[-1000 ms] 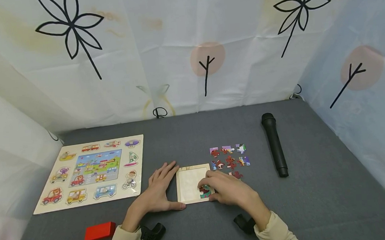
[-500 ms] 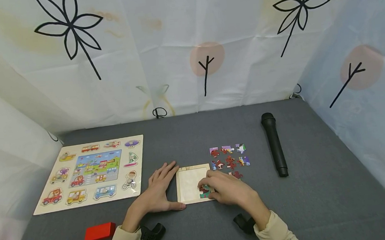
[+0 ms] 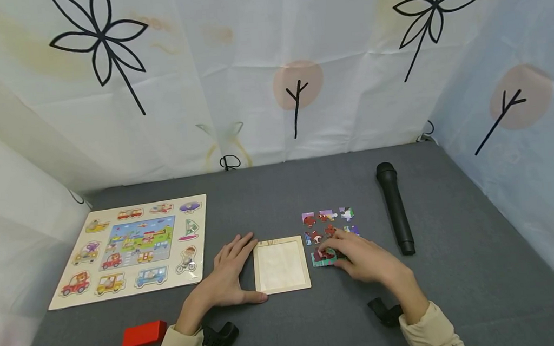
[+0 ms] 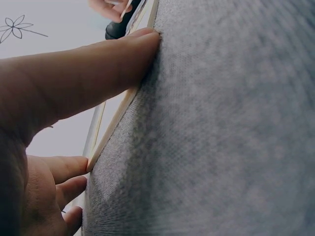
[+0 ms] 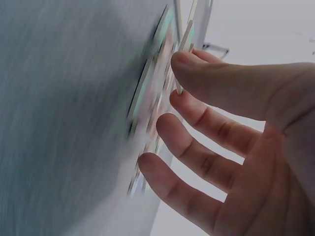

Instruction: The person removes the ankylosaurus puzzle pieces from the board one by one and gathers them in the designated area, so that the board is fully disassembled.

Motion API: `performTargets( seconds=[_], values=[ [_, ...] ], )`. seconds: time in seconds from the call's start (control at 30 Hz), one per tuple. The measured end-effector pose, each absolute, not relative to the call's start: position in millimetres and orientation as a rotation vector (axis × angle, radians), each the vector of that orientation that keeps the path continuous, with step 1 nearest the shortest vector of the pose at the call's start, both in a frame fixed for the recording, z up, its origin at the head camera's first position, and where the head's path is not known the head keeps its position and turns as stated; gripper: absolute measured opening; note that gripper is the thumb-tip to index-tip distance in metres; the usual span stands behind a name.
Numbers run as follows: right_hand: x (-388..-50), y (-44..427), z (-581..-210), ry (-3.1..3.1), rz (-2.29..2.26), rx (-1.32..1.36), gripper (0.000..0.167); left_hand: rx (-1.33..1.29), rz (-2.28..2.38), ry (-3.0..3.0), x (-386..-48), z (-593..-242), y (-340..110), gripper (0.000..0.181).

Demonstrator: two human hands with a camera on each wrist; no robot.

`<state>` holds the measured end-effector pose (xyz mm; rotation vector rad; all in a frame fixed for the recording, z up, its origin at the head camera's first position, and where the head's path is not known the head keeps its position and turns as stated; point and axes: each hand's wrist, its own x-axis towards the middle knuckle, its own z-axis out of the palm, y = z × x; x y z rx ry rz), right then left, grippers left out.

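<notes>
A small square wooden puzzle frame (image 3: 279,239) lies on the grey table, its pale inside bare. My left hand (image 3: 227,277) is spread along the frame's left side. Its thumb touches the near left corner, and in the left wrist view its fingertips (image 4: 78,164) meet the frame's edge. My right hand (image 3: 364,256) is just right of the frame, over the loose jigsaw pieces (image 3: 326,216). Between thumb and fingers it pinches a jigsaw piece (image 5: 185,42), seen nearly edge-on in the right wrist view. The hand hides some of the pieces on the table.
At the left lies a large vehicle picture puzzle board (image 3: 193,255), with a red block (image 3: 144,334) nearer the front. A black microphone (image 3: 395,210) lies right of the loose pieces. White printed cloth (image 3: 251,88) stands behind the table and along both sides.
The right hand has moved right, out of the frame and over the loose pieces, carrying a jigsaw piece from the frame's near right corner. My left hand has stayed in place.
</notes>
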<state>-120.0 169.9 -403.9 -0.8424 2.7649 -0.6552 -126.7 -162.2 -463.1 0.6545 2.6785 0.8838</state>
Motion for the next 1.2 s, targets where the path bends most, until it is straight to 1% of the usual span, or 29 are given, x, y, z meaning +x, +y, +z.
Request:
performTargets(
  seconds=[0.2,0.37,1.2],
  values=[
    [-120,201,-405,2.825,-0.616,-0.753,0.036,0.654,0.886,2.679,-126,-463,-163,0.116],
    [-119,214,-408,2.838,-0.593,-0.724,0.035,0.656,0.887,2.682,-126,-463,-163,0.116],
    [-116,214,-414,2.883,-0.54,-0.657,0.038,0.685,0.887,2.683,-122,-464,-164,0.116]
  ],
)
